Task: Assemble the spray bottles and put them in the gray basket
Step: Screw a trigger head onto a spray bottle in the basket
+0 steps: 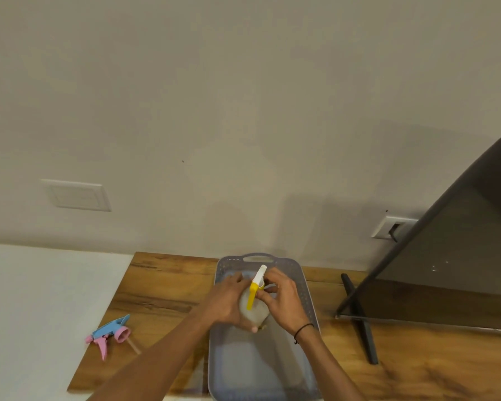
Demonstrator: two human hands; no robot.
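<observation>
Spray bottle [253, 311], no readable label, gripped by both hands above gray basket [308, 296].

Clear spray bottle [250, 311] with yellow-white trigger, upright over gray basket [310, 302]

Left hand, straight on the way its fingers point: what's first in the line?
Likely the far wall of the gray basket, just beyond the left hand gripping the spray bottle over it. Depth is unclear; it might pass above the rim.

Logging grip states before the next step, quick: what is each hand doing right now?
Left hand: grips the clear bottle over the gray basket.
Right hand: fingers curled on the yellow-and-white spray head.
</observation>
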